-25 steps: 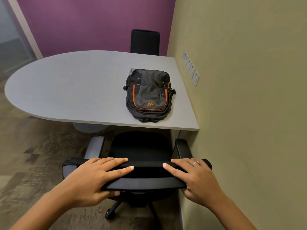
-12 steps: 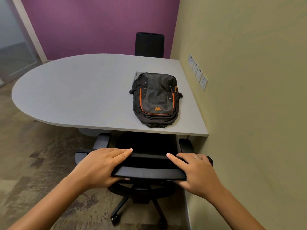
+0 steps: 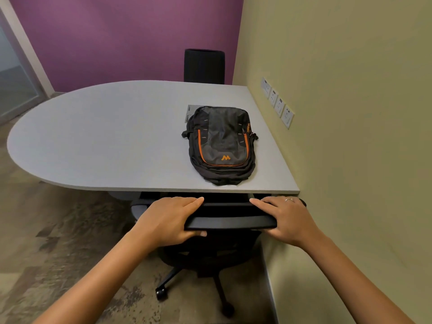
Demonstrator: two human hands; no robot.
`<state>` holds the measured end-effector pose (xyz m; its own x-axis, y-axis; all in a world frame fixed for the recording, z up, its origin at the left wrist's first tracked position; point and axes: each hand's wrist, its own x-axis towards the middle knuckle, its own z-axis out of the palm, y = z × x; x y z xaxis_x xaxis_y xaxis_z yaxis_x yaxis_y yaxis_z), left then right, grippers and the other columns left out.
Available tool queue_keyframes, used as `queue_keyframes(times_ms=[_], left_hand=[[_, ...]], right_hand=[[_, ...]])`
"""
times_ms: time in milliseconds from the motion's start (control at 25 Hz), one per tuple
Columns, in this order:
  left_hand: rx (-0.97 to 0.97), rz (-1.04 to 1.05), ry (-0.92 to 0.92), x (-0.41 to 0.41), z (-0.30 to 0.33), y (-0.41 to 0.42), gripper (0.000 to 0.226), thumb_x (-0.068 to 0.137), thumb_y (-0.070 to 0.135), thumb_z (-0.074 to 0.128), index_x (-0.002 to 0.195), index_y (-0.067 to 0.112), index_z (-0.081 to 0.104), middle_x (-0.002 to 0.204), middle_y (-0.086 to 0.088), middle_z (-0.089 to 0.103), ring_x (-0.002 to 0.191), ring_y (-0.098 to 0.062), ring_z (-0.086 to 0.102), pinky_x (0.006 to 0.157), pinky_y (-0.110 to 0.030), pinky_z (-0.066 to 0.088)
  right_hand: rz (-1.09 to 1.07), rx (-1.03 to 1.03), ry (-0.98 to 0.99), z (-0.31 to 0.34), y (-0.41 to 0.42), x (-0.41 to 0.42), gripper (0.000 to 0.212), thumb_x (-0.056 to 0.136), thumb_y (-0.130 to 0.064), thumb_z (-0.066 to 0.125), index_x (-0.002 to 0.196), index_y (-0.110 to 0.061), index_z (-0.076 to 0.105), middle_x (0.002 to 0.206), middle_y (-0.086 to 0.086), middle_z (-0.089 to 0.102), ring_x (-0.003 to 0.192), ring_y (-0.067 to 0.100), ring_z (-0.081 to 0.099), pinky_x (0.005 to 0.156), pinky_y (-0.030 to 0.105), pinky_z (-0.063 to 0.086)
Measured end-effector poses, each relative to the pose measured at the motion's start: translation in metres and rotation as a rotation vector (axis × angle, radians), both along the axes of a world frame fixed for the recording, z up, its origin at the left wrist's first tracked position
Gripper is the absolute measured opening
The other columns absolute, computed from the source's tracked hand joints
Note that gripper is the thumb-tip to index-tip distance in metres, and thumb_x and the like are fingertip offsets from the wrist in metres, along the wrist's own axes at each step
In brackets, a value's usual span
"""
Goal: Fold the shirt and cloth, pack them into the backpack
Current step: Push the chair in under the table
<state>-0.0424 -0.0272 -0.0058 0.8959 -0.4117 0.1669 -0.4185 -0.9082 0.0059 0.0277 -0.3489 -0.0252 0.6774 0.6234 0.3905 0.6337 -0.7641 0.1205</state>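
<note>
A grey and black backpack (image 3: pixel 222 141) with orange trim lies flat and zipped on the right part of the grey table (image 3: pixel 105 136), near its front edge. No shirt or cloth shows in view. My left hand (image 3: pixel 168 220) grips the top of a black office chair's backrest (image 3: pixel 229 220), fingers over it and thumb under. My right hand (image 3: pixel 285 218) holds the backrest's right end the same way, a ring on one finger. Both hands sit just in front of the table edge, below the backpack.
The chair's seat is tucked under the table; its wheeled base (image 3: pixel 161 293) stands on the carpet. A second black chair (image 3: pixel 204 65) stands behind the table. The yellow wall with sockets (image 3: pixel 278 104) runs close on the right. A grey flat panel (image 3: pixel 190 111) peeks from under the backpack.
The chair has rolled forward under the table with both hands on its backrest. The view has come closer to the table.
</note>
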Motion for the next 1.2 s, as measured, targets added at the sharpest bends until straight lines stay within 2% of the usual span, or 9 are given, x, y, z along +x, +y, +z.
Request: queue_keyframes(times_ms=[160,320,640,880,1200], left_hand=[[0.014,0.028,0.024,0.026,0.009,0.009,0.096,0.072,0.083,0.019,0.146,0.025,0.036,0.142,0.008,0.049,0.123,-0.018,0.053,0.088,-0.034,0.049],[0.026,0.087,0.089,0.051,0.012,0.024,0.095,0.070,0.083,0.020,0.148,0.029,0.030,0.143,0.011,0.046,0.124,-0.016,0.049,0.091,-0.032,0.045],[0.016,0.087,0.117,0.079,0.012,0.034,0.095,0.071,0.082,0.021,0.148,0.026,0.031,0.144,0.008,0.046,0.125,-0.018,0.048,0.093,-0.034,0.045],[-0.015,0.099,0.085,0.089,0.008,0.023,0.096,0.070,0.085,0.020,0.143,0.025,0.038,0.135,0.005,0.055,0.118,-0.021,0.054,0.088,-0.038,0.050],[-0.001,0.124,0.062,0.098,0.009,0.019,0.092,0.072,0.084,0.025,0.144,0.028,0.035,0.137,0.009,0.053,0.117,-0.019,0.054,0.086,-0.034,0.047]], right_hand=[[0.013,0.035,0.034,-0.001,0.014,0.025,0.069,0.077,-0.078,0.036,0.129,-0.037,0.056,0.108,-0.012,0.067,0.092,0.017,0.066,0.074,0.036,0.047],[0.046,0.051,-0.010,-0.001,0.032,0.047,0.077,0.079,-0.084,0.023,0.127,-0.035,0.058,0.102,-0.011,0.067,0.084,0.018,0.066,0.068,0.034,0.048],[0.107,0.068,-0.048,-0.002,0.040,0.079,0.075,0.080,-0.083,0.025,0.126,-0.036,0.060,0.099,-0.014,0.068,0.079,0.016,0.067,0.061,0.030,0.046],[0.151,0.054,-0.010,-0.004,0.027,0.101,0.073,0.081,-0.082,0.027,0.130,-0.037,0.055,0.107,-0.014,0.067,0.088,0.014,0.067,0.065,0.032,0.048],[0.178,0.062,-0.005,-0.004,0.025,0.115,0.074,0.080,-0.083,0.027,0.130,-0.036,0.056,0.106,-0.012,0.068,0.090,0.016,0.067,0.065,0.033,0.048]])
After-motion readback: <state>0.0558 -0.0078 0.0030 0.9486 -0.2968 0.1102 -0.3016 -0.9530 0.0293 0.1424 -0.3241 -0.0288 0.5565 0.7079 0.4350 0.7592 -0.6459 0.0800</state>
